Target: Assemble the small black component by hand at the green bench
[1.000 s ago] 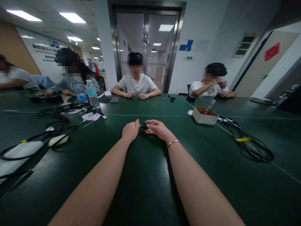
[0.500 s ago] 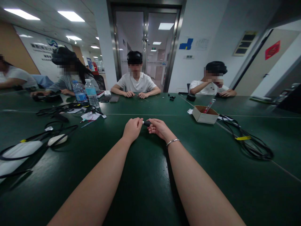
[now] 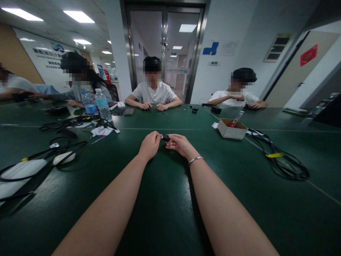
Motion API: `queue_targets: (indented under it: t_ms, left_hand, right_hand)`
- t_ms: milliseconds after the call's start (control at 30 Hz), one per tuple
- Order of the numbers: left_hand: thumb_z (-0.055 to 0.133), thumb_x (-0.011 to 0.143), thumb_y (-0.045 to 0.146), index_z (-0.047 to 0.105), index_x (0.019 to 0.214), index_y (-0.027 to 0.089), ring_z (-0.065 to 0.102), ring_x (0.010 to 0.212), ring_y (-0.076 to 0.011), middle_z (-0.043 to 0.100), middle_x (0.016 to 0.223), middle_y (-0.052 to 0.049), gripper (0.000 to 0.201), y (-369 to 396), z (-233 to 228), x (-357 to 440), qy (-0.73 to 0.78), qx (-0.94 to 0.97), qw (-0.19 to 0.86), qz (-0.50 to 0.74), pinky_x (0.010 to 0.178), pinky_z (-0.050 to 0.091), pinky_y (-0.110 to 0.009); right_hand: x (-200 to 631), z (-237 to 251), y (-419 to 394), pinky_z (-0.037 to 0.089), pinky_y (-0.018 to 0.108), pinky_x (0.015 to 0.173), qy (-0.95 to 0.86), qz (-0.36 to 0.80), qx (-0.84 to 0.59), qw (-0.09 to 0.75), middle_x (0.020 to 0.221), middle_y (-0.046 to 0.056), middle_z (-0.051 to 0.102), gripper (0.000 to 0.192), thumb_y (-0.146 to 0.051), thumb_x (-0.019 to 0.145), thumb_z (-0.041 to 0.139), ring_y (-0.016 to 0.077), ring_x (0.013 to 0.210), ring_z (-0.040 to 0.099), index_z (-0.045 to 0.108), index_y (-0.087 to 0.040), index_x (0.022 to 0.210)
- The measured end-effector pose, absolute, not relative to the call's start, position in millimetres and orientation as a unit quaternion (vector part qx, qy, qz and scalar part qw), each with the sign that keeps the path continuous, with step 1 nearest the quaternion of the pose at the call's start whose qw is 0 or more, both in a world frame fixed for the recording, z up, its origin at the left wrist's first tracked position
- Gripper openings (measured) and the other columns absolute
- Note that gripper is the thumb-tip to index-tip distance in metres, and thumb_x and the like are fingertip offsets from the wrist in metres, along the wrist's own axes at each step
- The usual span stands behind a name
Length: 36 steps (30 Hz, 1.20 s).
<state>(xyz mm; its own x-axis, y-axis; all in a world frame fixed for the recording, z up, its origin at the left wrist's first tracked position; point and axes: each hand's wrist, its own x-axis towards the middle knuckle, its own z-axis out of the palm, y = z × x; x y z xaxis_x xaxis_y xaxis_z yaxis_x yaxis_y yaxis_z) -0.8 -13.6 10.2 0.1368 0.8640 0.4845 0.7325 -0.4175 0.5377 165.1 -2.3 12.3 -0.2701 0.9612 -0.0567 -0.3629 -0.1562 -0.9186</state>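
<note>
**Black cylinder (image 3: pixel 166 138) pinched between two hands**

Nearest, on the left side of the green table (image 3: pixel 165 213), a white mouse (image 3: pixel 64 158) lies tangled in black cable. On the right side sits a cable coil (image 3: pixel 287 165), its loops apparently kept together by the yellow tag (image 3: pixel 275 155).

A little farther off, midway between those sides, the short black cylinder bridges the person's hands. The left hand (image 3: pixel 150 145) is closed around its metal end (the very tip is hidden inside the fist). The right hand (image 3: pixel 180 145) grips the black end between thumb and fingers, the lower fingers curled beneath. Holding it from opposite ends probably steadies it and leaves either end free to be turned or pulled. Whether the hands rest on the tabletop, I cannot tell.

Beyond the hands, to the right, an open cardboard box (image 3: pixel 232 132) props up a red-and-clear stick (image 3: pixel 237 119), which leans against its wall, likely because it is too long to lie flat. To the left are paper scraps (image 3: pixel 101 131), then two water bottles (image 3: pixel 103 106). At the far edge, a co-worker (image 3: pixel 153 93) sits with both forearms on the table.
</note>
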Motion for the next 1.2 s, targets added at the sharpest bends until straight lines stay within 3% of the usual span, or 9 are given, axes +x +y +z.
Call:
queue_targets:
  t_ms: [467,833,1200]
  left_hand:
    - [0.025,0.093,0.048,0.058,0.069,0.019,0.054,0.063,-0.0189,0.062,0.069,-0.005,0.05,-15.5,13.2,-4.1,0.609,0.702,0.149,0.338,0.055,0.029,-0.028]
    - [0.021,0.093,0.043,0.061,0.068,0.018,0.058,0.064,-0.0214,0.064,0.071,-0.008,0.054,-17.2,16.9,-4.0,0.648,0.683,0.138,0.306,0.056,0.035,-0.03]
    - [0.019,0.094,0.043,0.064,0.07,0.019,0.061,0.068,-0.0221,0.066,0.074,-0.009,0.056,-18.2,17.1,-0.6,0.67,0.669,0.097,0.307,0.059,0.038,-0.03]
  right_hand:
    - [168.8,6.3,-0.7,0.059,0.028,0.07,-0.486,0.663,-0.309,0.478,0.08,0.003,0.065,0.024,0.001,0.076,0.064,0.0149,0.067,0.068,0.065,-0.014,0.096]
    - [167.3,1.8,2.7,0.059,0.032,0.08,-0.512,0.655,-0.293,0.472,0.092,0.003,0.063,0.03,0.002,0.066,0.072,0.0162,0.08,0.067,0.066,-0.015,0.09]
    - [165.0,3.6,1.7,0.058,0.034,0.082,-0.513,0.65,-0.298,0.475,0.088,0.002,0.061,0.029,-0.001,0.067,0.074,0.0154,0.075,0.068,0.064,-0.016,0.09]
